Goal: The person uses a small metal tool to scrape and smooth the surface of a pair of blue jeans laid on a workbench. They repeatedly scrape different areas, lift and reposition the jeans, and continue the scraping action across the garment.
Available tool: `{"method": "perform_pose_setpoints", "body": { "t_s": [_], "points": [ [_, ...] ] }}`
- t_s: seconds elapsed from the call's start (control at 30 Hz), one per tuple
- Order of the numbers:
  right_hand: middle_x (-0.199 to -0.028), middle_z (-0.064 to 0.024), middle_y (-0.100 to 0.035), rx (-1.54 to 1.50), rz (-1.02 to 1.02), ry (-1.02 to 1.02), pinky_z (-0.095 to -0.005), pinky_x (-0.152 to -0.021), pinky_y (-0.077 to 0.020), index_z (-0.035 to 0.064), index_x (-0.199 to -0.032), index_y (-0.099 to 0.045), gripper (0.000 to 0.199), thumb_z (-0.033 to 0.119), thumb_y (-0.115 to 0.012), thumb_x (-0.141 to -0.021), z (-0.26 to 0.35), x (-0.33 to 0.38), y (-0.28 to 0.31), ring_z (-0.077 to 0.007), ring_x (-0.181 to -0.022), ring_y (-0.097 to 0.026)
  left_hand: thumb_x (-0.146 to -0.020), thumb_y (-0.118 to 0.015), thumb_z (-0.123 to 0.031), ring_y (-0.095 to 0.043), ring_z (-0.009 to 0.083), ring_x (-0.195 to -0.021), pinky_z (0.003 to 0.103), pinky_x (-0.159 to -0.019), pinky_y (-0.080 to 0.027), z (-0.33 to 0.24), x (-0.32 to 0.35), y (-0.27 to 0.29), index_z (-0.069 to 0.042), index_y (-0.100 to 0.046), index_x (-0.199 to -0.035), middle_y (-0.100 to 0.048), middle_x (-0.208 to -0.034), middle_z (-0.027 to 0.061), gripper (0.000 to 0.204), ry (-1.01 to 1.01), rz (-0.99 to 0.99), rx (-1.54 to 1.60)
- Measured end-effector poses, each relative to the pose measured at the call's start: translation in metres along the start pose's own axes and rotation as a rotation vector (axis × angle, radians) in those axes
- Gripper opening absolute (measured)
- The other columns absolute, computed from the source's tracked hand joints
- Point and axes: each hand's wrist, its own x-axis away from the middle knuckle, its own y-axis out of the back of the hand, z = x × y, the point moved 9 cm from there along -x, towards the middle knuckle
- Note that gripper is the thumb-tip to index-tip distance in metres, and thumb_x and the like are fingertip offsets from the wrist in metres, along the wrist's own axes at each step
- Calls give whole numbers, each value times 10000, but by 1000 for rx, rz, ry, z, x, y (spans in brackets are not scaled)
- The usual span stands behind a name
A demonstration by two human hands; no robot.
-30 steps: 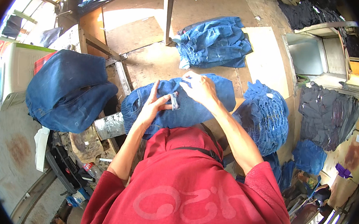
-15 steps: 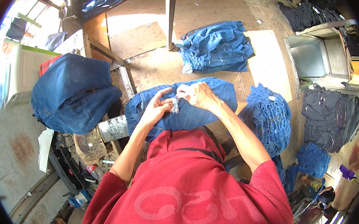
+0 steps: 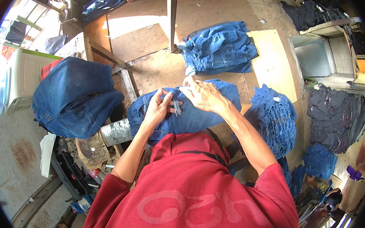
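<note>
A folded pair of blue jeans (image 3: 191, 114) lies on the near edge of the wooden work table (image 3: 151, 70), right in front of the person in the red top. A small pale strip (image 3: 177, 107) (a tag or label, too small to tell which) sits on the denim between the two hands. The left hand (image 3: 159, 107) rests on the jeans with its fingers bent, pinching the fabric beside that strip. The right hand (image 3: 203, 96) lies on the upper fold of the jeans, fingers curled over the cloth and gripping it near the strip's upper end.

Farther back on the table, toward its far edge, a loose heap of blue denim (image 3: 221, 48) lies beside an upright metal post (image 3: 170, 15). At the table's right edge a tall stack of blue jeans (image 3: 275, 120) stands, and beyond it a pile of dark grey garments (image 3: 334, 116). Off the left edge, a large bundle of dark blue jeans (image 3: 75, 96) rests over a stand, well apart from the hands.
</note>
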Motion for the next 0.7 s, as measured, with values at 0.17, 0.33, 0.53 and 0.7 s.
{"method": "perform_pose_setpoints", "body": {
  "t_s": [0.17, 0.33, 0.53, 0.7],
  "points": [
    [-923, -152, -710, 86, 41, 153, -505, -762, -549, 60, -1084, -570, 208, 250, -630, -1023, 21, 12, -11, -387, -903, -702, -1149, -508, -232, -779, 247, -915, 363, -671, -670, -6, 4, -5, -72, -476, -1132, -743, -1049, 187, 164, -25, 50, -54],
    [-931, -159, -709, 313, 135, 84, -500, -741, -550, 62, -1089, -582, 224, 282, -592, -1044, 11, 5, -25, -371, -932, -700, -1153, -501, -250, -772, 242, -872, 348, -648, -644, -11, 10, -5, -85, -457, -1134, -753, -985, 206, 173, -50, -12, -188],
    [-897, -151, -773, 102, 66, -196, -500, -744, -588, 103, -1139, -622, 310, 379, -677, -1009, -26, 15, 4, -379, -850, -754, -1163, -472, -286, -785, 290, -921, 383, -823, -631, -10, 7, 1, -102, -468, -1121, -773, -1079, 267, 189, -8, -54, 25],
    [-929, -125, -798, -131, 137, -296, -448, -754, -610, 126, -1112, -738, 438, 474, -832, -864, -17, 47, -39, -331, -856, -780, -1149, -510, -338, -772, 214, -921, 313, -865, -586, -10, 6, 9, -132, -508, -1122, -793, -1073, 227, 208, 69, -115, -16]
  ]
}}
